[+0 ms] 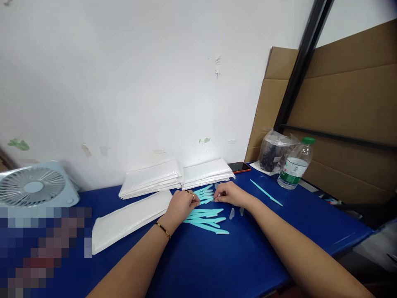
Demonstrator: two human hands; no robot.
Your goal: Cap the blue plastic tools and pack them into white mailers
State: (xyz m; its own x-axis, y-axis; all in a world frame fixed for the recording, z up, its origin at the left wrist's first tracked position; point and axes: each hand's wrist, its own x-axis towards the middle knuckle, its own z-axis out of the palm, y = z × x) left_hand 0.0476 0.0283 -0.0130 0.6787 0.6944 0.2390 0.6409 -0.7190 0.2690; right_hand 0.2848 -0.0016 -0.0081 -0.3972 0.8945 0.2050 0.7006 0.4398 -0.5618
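Observation:
Turquoise eyebrow razors (204, 221) lie fanned out on the blue table beside and below my left hand (182, 203). Its thumb and fingers are closed in a pinch at the handle end of one razor (206, 201), whose other end points to my right hand (228, 194). My right fingers are also pinched, close to that tip; whatever they grip is too small to make out. More razors (205, 191) lie just behind, between the hands. Small clear blade caps (232, 213) rest below my right wrist. One single razor (266, 192) lies apart on the right.
Stacks of white padded mailers (151, 178) stand against the wall, with one mailer (130, 219) in front. A phone (239, 167), a bagged cup (271, 154) and a water bottle (295, 165) are at the back right. A light-blue fan (34, 186) stands at left.

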